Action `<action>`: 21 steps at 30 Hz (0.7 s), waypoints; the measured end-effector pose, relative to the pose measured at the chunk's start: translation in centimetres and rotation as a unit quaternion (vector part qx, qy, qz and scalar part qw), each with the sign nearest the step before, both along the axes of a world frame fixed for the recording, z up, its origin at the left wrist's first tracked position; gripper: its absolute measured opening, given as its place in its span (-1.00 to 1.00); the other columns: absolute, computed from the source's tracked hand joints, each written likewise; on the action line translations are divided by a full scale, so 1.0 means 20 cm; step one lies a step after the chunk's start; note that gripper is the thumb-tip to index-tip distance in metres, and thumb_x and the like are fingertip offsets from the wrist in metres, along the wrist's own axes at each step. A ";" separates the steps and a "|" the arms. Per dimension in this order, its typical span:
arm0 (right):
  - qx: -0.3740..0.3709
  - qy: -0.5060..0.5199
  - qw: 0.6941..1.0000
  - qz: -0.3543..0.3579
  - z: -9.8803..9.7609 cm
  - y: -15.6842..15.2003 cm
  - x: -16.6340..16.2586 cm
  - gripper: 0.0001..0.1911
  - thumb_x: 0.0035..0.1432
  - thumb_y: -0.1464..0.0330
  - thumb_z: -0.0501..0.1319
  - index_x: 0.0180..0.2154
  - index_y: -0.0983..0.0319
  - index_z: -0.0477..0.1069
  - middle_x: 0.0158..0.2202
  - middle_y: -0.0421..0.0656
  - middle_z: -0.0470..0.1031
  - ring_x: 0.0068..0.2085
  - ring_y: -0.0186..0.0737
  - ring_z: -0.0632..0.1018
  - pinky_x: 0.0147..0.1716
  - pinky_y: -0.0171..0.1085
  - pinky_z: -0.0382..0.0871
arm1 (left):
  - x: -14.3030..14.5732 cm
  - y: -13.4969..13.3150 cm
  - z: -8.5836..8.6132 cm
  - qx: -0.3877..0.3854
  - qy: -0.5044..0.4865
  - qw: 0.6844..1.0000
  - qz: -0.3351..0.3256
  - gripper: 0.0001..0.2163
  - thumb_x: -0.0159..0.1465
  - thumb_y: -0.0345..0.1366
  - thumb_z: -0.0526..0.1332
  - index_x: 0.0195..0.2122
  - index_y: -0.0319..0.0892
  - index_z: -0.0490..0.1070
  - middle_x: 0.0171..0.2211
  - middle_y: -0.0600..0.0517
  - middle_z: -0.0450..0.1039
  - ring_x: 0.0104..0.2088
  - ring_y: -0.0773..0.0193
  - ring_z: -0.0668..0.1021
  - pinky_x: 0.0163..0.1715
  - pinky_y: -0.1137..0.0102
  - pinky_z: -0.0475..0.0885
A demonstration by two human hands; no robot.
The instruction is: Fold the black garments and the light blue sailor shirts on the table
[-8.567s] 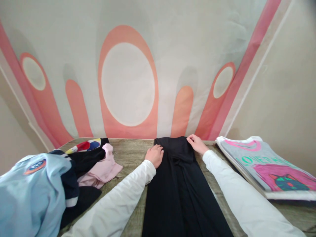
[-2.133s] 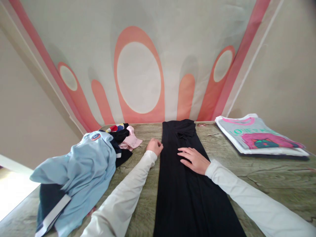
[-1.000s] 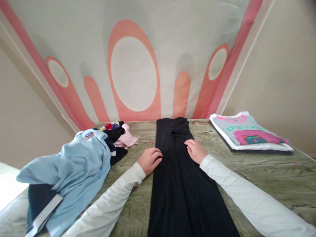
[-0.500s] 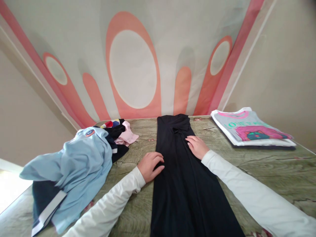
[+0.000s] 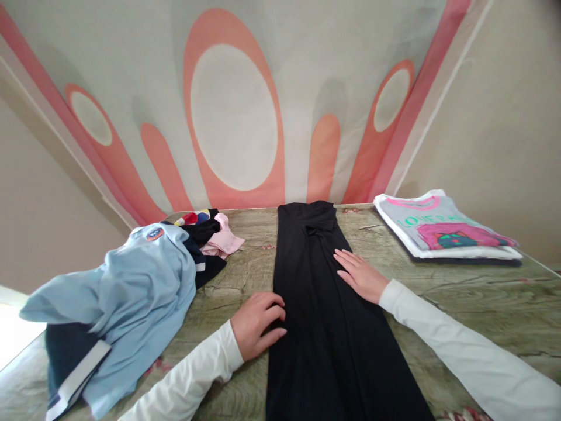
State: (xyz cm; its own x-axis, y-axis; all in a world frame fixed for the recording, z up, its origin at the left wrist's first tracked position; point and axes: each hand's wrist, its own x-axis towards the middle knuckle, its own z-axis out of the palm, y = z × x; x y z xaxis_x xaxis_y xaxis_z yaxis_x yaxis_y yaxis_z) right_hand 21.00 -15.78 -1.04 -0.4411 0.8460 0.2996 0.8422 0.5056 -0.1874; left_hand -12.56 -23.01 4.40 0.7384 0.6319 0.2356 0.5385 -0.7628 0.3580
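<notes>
Black garment flat on wood-look tabletop. L hand at its L edge, fingers loosely bent, unclenched; R hand opp., fingers outstretched.

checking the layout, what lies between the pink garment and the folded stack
The head view shows the black garment between them, with wood-grain tabletop on either side. The right hand is at the black garment's right edge, nearer the camera.
</notes>
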 end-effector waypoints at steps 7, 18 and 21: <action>0.007 -0.028 0.998 -0.058 0.01 -0.05 0.03 -0.49 0.19 0.20 -0.08 0.14 0.24 0.08 0.16 -0.02 0.12 0.18 -0.09 0.10 0.10 0.06 0.00 | -0.01 -0.02 0.03 -0.002 -0.014 1.000 0.019 -0.83 0.21 -0.20 0.03 -0.40 -0.15 0.33 -0.20 -0.06 0.29 -0.16 0.17 0.34 -0.15 0.24 0.27; 0.031 0.048 0.997 0.060 0.17 -0.24 -0.14 -0.68 0.16 0.41 -0.03 -0.05 0.22 0.30 -0.01 -0.03 0.32 0.03 -0.11 0.32 0.01 -0.01 0.21 | 0.04 -0.09 0.06 -0.068 -0.020 0.997 0.009 -0.84 0.18 -0.22 0.05 -0.29 -0.14 0.33 -0.25 -0.06 0.29 -0.25 0.21 0.36 -0.23 0.32 0.32; 0.003 0.073 0.992 0.107 0.24 -0.30 -0.21 -0.67 0.16 0.45 -0.04 -0.03 0.21 0.28 -0.05 -0.05 0.33 -0.04 -0.16 0.36 -0.05 -0.08 0.29 | 0.03 -0.08 0.05 -0.081 -0.031 0.996 0.012 -0.85 0.17 -0.26 0.07 -0.25 -0.13 0.32 -0.22 -0.06 0.29 -0.24 0.23 0.38 -0.22 0.33 0.34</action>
State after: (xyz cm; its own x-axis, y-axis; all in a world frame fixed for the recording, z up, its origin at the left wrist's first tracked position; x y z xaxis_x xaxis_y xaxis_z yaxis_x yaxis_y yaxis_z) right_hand 16.77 -21.79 3.82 -0.5610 0.7362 0.3786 0.6799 0.6707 -0.2966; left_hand -11.89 -24.59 5.34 0.7105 0.6819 0.1737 0.5287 -0.6802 0.5077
